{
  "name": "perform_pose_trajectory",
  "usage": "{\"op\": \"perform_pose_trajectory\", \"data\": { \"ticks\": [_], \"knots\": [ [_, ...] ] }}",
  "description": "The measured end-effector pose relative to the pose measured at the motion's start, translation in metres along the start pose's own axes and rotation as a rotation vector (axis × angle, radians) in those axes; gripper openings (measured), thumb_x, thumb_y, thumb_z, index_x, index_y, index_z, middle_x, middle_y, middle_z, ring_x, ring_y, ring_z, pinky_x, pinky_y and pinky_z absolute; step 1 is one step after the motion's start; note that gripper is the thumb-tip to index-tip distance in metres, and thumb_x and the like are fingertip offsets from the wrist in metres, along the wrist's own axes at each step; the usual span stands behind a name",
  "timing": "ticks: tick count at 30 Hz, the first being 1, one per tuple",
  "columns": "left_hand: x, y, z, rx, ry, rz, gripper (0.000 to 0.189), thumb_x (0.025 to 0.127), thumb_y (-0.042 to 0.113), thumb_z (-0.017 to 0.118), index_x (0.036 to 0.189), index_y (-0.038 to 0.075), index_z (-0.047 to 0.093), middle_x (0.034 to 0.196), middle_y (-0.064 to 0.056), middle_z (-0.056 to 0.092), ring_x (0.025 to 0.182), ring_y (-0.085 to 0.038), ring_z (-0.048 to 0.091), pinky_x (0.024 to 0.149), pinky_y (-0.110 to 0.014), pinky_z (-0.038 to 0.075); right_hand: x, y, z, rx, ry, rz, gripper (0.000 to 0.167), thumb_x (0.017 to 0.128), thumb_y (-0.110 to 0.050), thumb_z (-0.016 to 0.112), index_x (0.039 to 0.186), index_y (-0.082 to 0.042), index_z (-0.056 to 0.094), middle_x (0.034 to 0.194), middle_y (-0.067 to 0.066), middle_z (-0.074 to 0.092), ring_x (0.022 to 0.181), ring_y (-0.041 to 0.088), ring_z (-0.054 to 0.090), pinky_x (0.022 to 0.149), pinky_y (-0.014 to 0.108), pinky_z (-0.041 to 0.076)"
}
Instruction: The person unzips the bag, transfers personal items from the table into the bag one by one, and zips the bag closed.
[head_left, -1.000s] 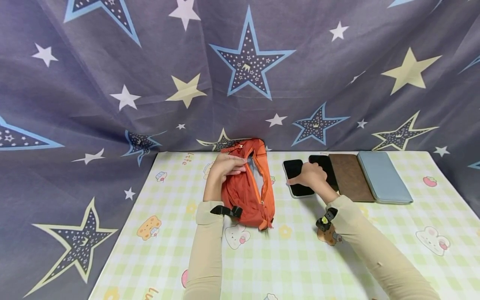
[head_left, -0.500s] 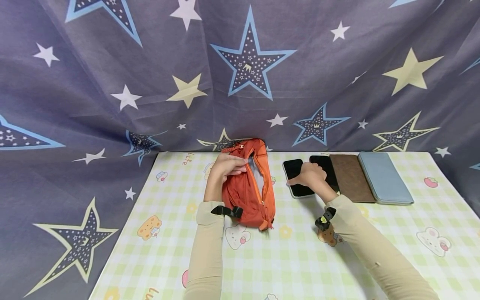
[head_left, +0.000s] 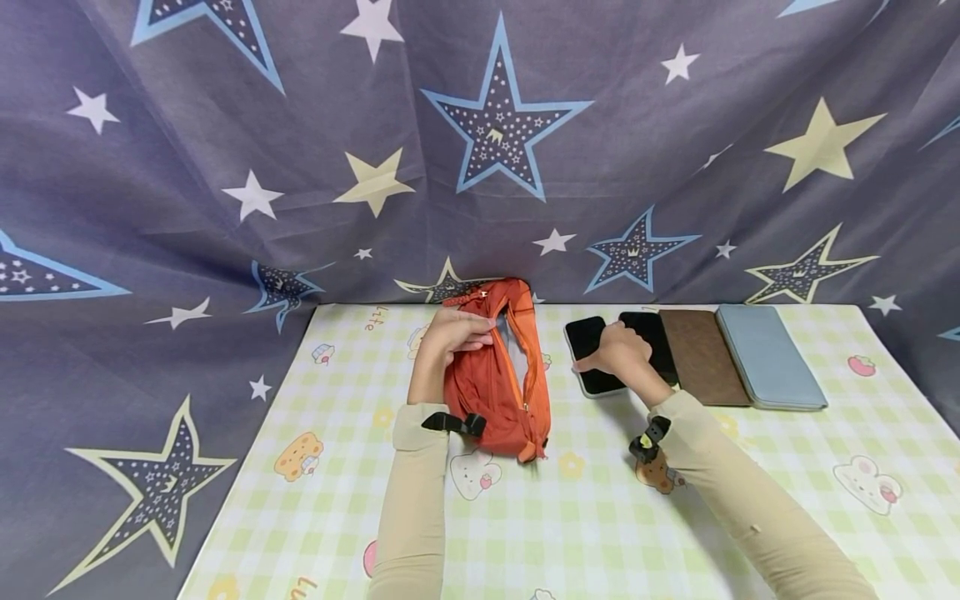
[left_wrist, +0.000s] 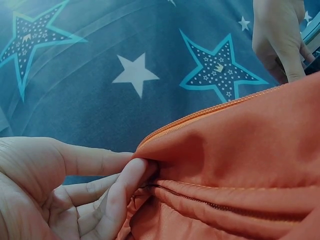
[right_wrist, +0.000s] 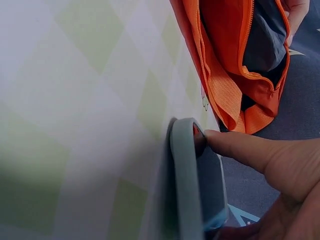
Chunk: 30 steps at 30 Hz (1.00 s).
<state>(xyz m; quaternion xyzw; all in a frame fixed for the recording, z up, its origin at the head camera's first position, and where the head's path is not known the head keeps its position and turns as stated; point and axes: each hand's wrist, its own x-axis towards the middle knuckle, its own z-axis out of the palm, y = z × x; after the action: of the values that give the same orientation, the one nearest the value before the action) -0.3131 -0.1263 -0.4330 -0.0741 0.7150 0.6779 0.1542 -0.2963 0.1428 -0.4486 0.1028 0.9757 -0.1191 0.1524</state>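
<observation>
An orange bag [head_left: 480,383] lies on the table with its zip open, showing a grey lining. My left hand [head_left: 452,332] pinches the fabric by the zip edge between thumb and fingers [left_wrist: 132,172]. To the right, a black-screened phone [head_left: 587,340] with a pale rim lies under my right hand [head_left: 624,350]. My right thumb [right_wrist: 245,147] touches one edge of that phone, and the other fingers reach across to its far side, partly hidden. A second black phone [head_left: 660,335] sits just beyond this hand, partly covered by it.
Right of the phones lie a brown notebook-like cover [head_left: 701,358] and a light blue zipped case [head_left: 772,354], side by side. A green-checked cloth [head_left: 570,533] covers the table. A dark star-patterned curtain [head_left: 637,100] hangs directly behind the table's far edge.
The pale-rimmed phone under my right hand has shifted very slightly, its top edge a little higher. My left hand and the bag look the same.
</observation>
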Motion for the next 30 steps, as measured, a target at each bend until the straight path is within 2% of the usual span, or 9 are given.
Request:
{"op": "perform_pose_trajectory", "data": {
  "ticks": [3,5,10,13,17,21,26,28,30],
  "knots": [
    [0.000,0.000,0.000,0.008,0.001,-0.004,0.029,0.094,0.005,0.071,0.121,-0.006,0.071,0.068,0.007,0.072,0.057,-0.003,0.070,0.053,-0.013,0.055,0.000,-0.002,0.001,0.007,-0.007,0.008,0.125,0.078,-0.056,0.084,0.158,0.011,0.015,0.108,0.023,0.069,0.085,0.031,0.067,0.070,0.041,0.056],
    [0.000,0.000,0.000,0.012,0.001,-0.005,0.030,0.094,0.006,0.071,0.122,-0.006,0.070,0.068,0.007,0.072,0.058,-0.003,0.070,0.053,-0.013,0.055,0.000,-0.003,0.001,0.006,-0.005,0.005,0.129,0.077,-0.055,0.085,0.159,0.010,0.010,0.103,0.021,0.070,0.081,0.029,0.066,0.068,0.039,0.055],
    [0.000,0.001,0.000,0.018,0.002,-0.004,0.029,0.094,0.006,0.071,0.121,-0.005,0.071,0.069,0.006,0.072,0.059,-0.003,0.070,0.053,-0.013,0.055,0.001,-0.004,-0.002,-0.017,0.008,-0.016,0.130,0.074,-0.056,0.087,0.159,0.009,0.014,0.096,0.019,0.070,0.069,0.024,0.058,0.056,0.033,0.045],
    [0.000,0.001,0.000,0.020,0.004,-0.006,0.029,0.094,0.007,0.072,0.121,-0.005,0.071,0.068,0.006,0.072,0.059,-0.002,0.070,0.054,-0.012,0.055,0.002,-0.001,-0.004,0.007,0.030,-0.033,0.121,0.071,-0.053,0.090,0.155,0.008,0.029,0.102,0.021,0.071,0.069,0.024,0.058,0.054,0.032,0.043],
    [0.000,0.001,-0.001,0.025,0.006,-0.008,0.030,0.094,0.008,0.072,0.122,-0.004,0.071,0.068,0.006,0.072,0.059,-0.002,0.070,0.054,-0.012,0.055,0.001,0.001,-0.008,0.047,0.053,-0.062,0.086,0.071,-0.044,0.093,0.133,0.004,0.058,0.105,0.021,0.071,0.071,0.027,0.061,0.054,0.033,0.045],
    [-0.001,0.002,-0.002,0.024,0.002,-0.008,0.030,0.094,0.008,0.072,0.122,-0.005,0.071,0.069,0.007,0.072,0.059,-0.002,0.070,0.054,-0.012,0.055,0.000,0.003,-0.014,0.064,0.043,-0.085,0.055,0.075,-0.037,0.092,0.108,0.000,0.067,0.098,0.017,0.070,0.071,0.027,0.062,0.055,0.033,0.045],
    [-0.001,0.002,-0.002,0.024,0.001,-0.008,0.030,0.094,0.008,0.072,0.122,-0.005,0.071,0.068,0.006,0.072,0.059,-0.002,0.070,0.054,-0.013,0.055,-0.001,0.006,-0.023,0.110,0.024,-0.111,0.034,0.079,-0.026,0.088,0.080,-0.007,0.059,0.081,0.011,0.063,0.067,0.025,0.057,0.053,0.032,0.043],
    [0.000,0.002,-0.001,0.022,0.003,-0.008,0.030,0.094,0.007,0.072,0.121,-0.005,0.071,0.068,0.006,0.072,0.058,-0.003,0.070,0.053,-0.013,0.055,-0.001,0.008,-0.026,0.132,0.009,-0.131,0.040,0.080,-0.021,0.086,0.067,-0.012,0.049,0.069,0.005,0.054,0.062,0.022,0.051,0.051,0.031,0.039],
    [0.000,0.001,-0.001,0.018,0.005,-0.010,0.029,0.094,0.007,0.072,0.121,-0.005,0.071,0.068,0.006,0.072,0.058,-0.003,0.070,0.053,-0.013,0.055,0.000,0.010,-0.029,0.152,-0.016,-0.161,0.048,0.082,-0.017,0.083,0.062,-0.015,0.040,0.060,0.001,0.045,0.057,0.020,0.050,0.050,0.029,0.037]
  ]
}}
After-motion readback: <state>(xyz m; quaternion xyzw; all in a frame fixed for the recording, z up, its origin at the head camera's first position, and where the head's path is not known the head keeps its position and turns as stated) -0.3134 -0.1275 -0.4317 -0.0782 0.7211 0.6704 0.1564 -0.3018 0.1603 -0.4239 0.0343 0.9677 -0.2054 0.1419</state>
